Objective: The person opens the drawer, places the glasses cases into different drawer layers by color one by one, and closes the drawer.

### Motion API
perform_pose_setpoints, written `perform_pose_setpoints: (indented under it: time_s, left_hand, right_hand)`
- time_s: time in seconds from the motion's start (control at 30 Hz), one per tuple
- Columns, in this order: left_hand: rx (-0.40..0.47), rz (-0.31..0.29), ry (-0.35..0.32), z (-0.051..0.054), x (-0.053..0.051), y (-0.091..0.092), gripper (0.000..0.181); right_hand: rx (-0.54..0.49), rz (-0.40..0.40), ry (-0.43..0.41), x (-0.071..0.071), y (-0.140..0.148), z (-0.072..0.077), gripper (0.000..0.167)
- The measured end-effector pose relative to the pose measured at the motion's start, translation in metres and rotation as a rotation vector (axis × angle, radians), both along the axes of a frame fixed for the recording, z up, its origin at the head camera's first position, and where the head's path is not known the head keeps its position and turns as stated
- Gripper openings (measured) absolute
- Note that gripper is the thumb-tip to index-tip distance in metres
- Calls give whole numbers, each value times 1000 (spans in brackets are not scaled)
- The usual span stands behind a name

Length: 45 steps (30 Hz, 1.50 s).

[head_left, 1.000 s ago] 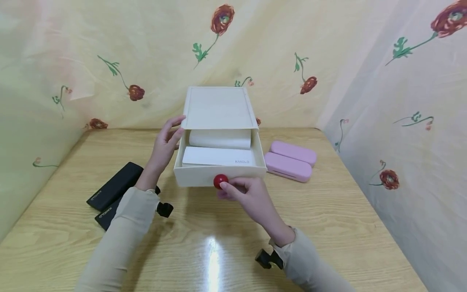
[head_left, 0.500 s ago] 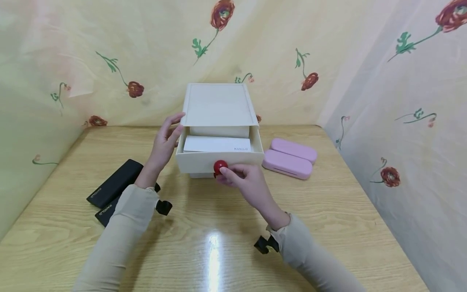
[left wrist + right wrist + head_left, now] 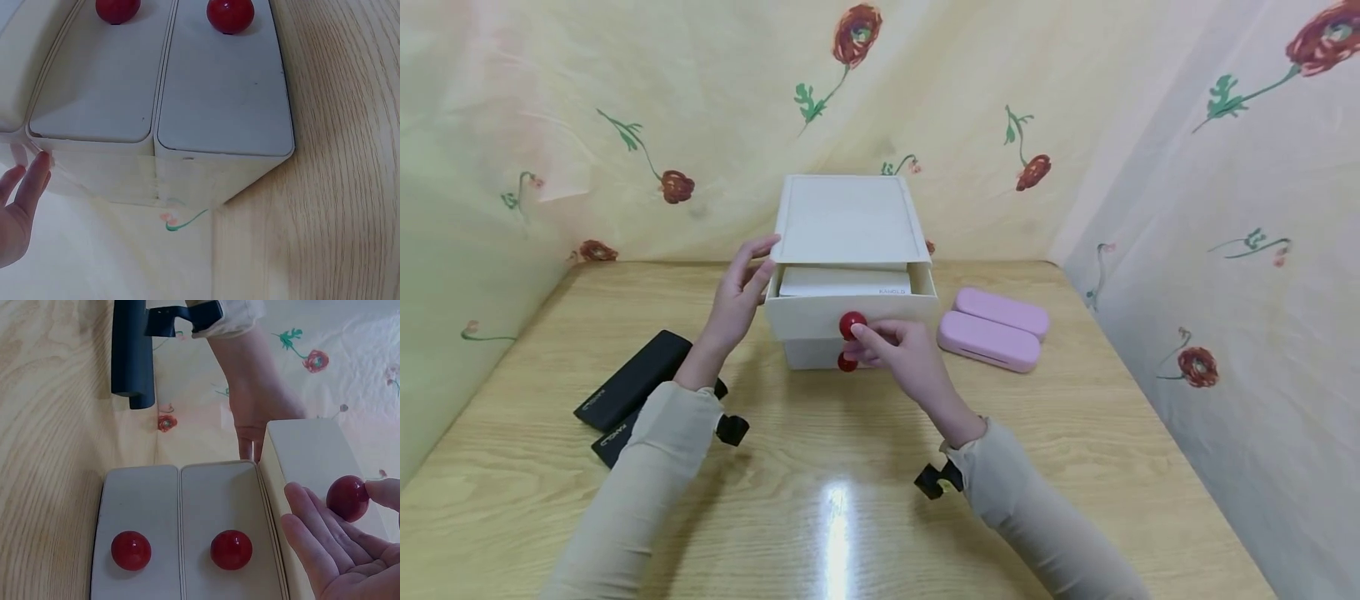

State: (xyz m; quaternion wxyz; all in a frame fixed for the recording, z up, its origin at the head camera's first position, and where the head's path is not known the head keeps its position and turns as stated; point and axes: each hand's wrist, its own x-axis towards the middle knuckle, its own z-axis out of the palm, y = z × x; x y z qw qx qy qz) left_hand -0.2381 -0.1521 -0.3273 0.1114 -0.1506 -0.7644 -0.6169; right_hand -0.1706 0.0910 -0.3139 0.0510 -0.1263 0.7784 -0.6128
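Observation:
A small white drawer cabinet (image 3: 853,221) with red ball knobs stands against the back wall. Its top drawer (image 3: 797,318) is partly pulled out. A white box with small lettering (image 3: 835,283) lies inside, its rear hidden under the cabinet top. My right hand (image 3: 913,362) pinches the top drawer's red knob (image 3: 347,499) between thumb and fingers. My left hand (image 3: 735,302) rests its fingertips on the cabinet's upper left side, fingers fairly straight. Two lower drawers, one with a knob (image 3: 231,550), sit flush in the right wrist view.
Two black cases (image 3: 636,379) lie on the wooden table (image 3: 775,517) at the left, partly under my left forearm. Two pink cases (image 3: 988,337) lie side by side, right of the cabinet. Flower-patterned cloth (image 3: 730,83) hangs behind and at both sides.
My right hand has pushed the top drawer inward by its knob, so less of the white box shows. A lower drawer's knob has come into view. My left hand stays at the cabinet's side.

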Motion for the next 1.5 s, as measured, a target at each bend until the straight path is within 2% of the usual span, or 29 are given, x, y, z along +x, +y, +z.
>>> perform_pose_setpoints:
  time_s: [0.3,0.53,0.83,1.07,1.3,1.5]
  left_hand:
    - [-9,-3,-10,1,2,-1,42]
    - [11,-35,-24,1,3,2,44]
    - [27,-54,-10,-1,4,0,46]
    - [-11,-36,-13,3,4,1,48]
    - [-69,-13,-8,1,4,0,53]
    - [-78,-3,-9,1,3,-1,53]
  right_hand:
    - [0,-10,-26,-14,-3,0,32]
    - [15,-40,-53,-23,-4,2,34]
    - [1,-53,-83,-33,-7,2,35]
    - [-23,-59,-75,-38,-8,4,36]
    - [-33,-55,-96,-42,-9,5,36]
    - [-42,-60,-99,-45,-10,5,35]
